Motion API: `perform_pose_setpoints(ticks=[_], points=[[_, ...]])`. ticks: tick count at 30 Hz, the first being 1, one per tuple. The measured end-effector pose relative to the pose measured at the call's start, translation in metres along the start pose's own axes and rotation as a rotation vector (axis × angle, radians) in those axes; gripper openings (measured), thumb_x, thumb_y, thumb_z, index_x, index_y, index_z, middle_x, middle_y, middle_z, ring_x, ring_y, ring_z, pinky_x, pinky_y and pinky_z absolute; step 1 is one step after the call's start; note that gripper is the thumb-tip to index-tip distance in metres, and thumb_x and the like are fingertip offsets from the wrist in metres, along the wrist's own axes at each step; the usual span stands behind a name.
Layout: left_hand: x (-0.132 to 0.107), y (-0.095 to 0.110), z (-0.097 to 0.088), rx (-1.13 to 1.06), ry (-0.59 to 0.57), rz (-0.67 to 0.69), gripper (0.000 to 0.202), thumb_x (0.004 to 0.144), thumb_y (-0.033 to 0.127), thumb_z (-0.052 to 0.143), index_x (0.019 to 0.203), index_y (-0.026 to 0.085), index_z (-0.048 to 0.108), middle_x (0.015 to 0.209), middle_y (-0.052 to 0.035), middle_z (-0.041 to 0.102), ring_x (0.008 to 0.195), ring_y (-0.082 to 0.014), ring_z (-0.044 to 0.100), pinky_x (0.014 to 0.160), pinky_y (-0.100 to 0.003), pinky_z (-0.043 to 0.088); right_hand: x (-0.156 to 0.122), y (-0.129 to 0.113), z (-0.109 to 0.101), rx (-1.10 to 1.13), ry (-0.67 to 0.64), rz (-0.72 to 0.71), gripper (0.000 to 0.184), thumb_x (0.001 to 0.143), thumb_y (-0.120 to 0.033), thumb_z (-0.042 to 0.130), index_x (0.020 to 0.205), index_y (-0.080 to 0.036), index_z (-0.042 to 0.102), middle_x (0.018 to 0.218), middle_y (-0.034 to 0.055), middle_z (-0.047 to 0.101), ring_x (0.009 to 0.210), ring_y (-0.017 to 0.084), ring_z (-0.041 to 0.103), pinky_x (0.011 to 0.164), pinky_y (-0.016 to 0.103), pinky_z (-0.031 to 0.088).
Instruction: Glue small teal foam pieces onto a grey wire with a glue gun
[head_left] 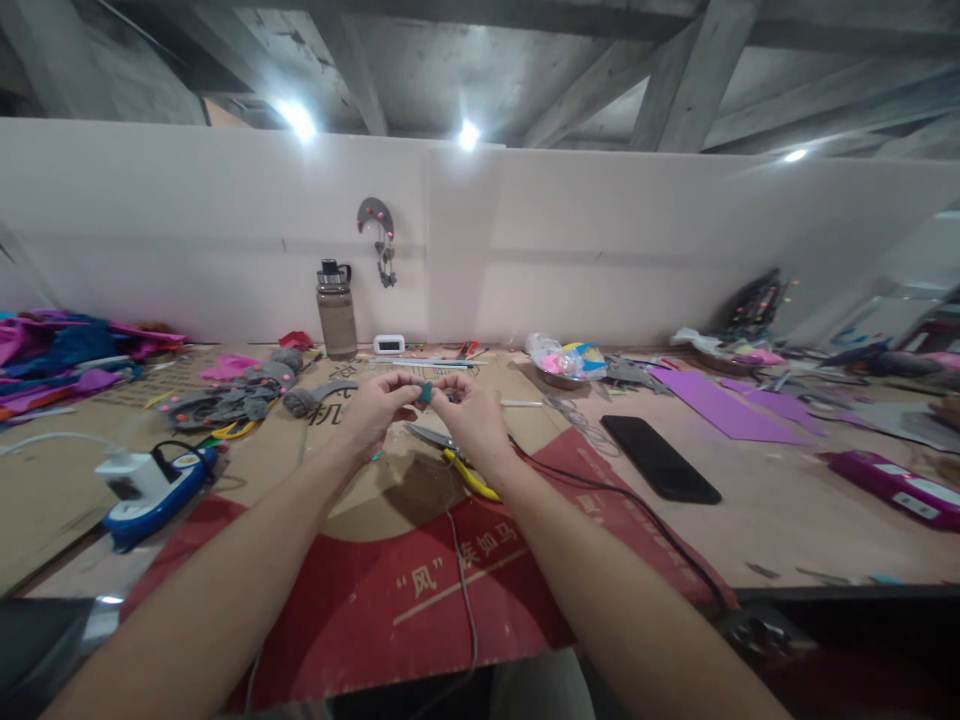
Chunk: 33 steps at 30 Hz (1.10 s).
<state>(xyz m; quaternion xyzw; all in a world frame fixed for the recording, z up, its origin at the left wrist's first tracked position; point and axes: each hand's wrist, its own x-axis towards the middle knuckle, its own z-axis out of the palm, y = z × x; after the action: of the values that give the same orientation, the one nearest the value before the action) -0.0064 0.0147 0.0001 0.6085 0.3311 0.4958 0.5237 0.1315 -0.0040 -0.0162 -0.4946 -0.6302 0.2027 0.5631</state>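
Note:
Between the fingertips of both hands is a small dark teal piece (426,392), which looks like felt. My left hand (386,405) pinches its left side, and my right hand (466,405) pinches its right side. Below the hands, scissors with yellow handles (472,478) lie on the cardboard, blades partly hidden by my right hand. A thin grey cord (461,570) runs down the red part of the cardboard (352,600) toward the table's front edge.
At left are grey felt pieces (247,400) and a blue power strip (161,500). A bottle (336,320) stands at the back. To the right lie a black phone (660,460), purple sheets (724,405), a magenta device (892,490) and a dark cable (622,490).

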Motion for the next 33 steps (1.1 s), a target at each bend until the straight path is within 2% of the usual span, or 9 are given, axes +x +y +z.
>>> perform_pose_setpoints(ticks=[6, 12, 18, 21, 28, 33], points=[[0.003, -0.005, -0.002, 0.125, 0.033, 0.057, 0.019, 0.065, 0.029, 0.063, 0.078, 0.015, 0.064, 0.073, -0.0031, 0.06, 0.064, -0.0121, 0.053, 0.057, -0.025, 0.043, -0.001, 0.001, 0.001, 0.012, -0.012, -0.004, 0.024, 0.073, -0.038, 0.052, 0.077, -0.017, 0.062, 0.067, -0.0002, 0.062, 0.061, 0.011, 0.049, 0.056, 0.021, 0.034], [0.004, -0.007, -0.003, 0.107, 0.036, 0.02, 0.016, 0.064, 0.028, 0.063, 0.074, 0.015, 0.063, 0.07, -0.0021, 0.06, 0.062, -0.0114, 0.053, 0.056, -0.024, 0.041, 0.0, 0.001, 0.002, 0.009, -0.014, -0.004, 0.021, 0.071, -0.037, 0.053, 0.075, -0.018, 0.062, 0.066, -0.0003, 0.061, 0.06, 0.011, 0.048, 0.055, 0.021, 0.034], [0.001, 0.001, -0.002, -0.022, -0.083, -0.061, 0.021, 0.063, 0.027, 0.067, 0.08, 0.014, 0.065, 0.075, -0.0046, 0.061, 0.066, -0.0123, 0.054, 0.059, -0.025, 0.042, 0.004, 0.008, 0.003, 0.179, -0.041, 0.128, 0.024, 0.067, -0.038, 0.056, 0.074, -0.016, 0.061, 0.061, -0.0004, 0.061, 0.053, 0.009, 0.047, 0.05, 0.021, 0.033], [-0.001, 0.003, -0.001, -0.045, -0.107, -0.084, 0.025, 0.062, 0.027, 0.068, 0.083, 0.014, 0.066, 0.076, -0.0055, 0.061, 0.067, -0.0125, 0.054, 0.06, -0.025, 0.043, 0.006, 0.011, 0.003, 0.18, -0.025, 0.147, 0.025, 0.066, -0.038, 0.057, 0.074, -0.015, 0.061, 0.059, -0.0014, 0.059, 0.048, 0.008, 0.043, 0.046, 0.02, 0.03], [0.002, -0.002, -0.003, 0.031, -0.035, -0.066, 0.023, 0.061, 0.031, 0.068, 0.076, 0.014, 0.065, 0.071, -0.0035, 0.06, 0.062, -0.0116, 0.053, 0.058, -0.025, 0.042, 0.001, 0.008, 0.002, 0.061, -0.043, 0.032, 0.024, 0.07, -0.038, 0.054, 0.075, -0.016, 0.062, 0.062, -0.0004, 0.061, 0.055, 0.01, 0.047, 0.05, 0.02, 0.033], [0.005, -0.007, -0.005, 0.07, -0.038, -0.051, 0.02, 0.063, 0.03, 0.067, 0.073, 0.014, 0.064, 0.067, -0.002, 0.059, 0.059, -0.0102, 0.051, 0.056, -0.023, 0.041, 0.0, 0.011, 0.005, 0.075, -0.05, 0.042, 0.024, 0.07, -0.038, 0.054, 0.076, -0.016, 0.062, 0.064, 0.0, 0.062, 0.056, 0.01, 0.049, 0.051, 0.02, 0.033]])
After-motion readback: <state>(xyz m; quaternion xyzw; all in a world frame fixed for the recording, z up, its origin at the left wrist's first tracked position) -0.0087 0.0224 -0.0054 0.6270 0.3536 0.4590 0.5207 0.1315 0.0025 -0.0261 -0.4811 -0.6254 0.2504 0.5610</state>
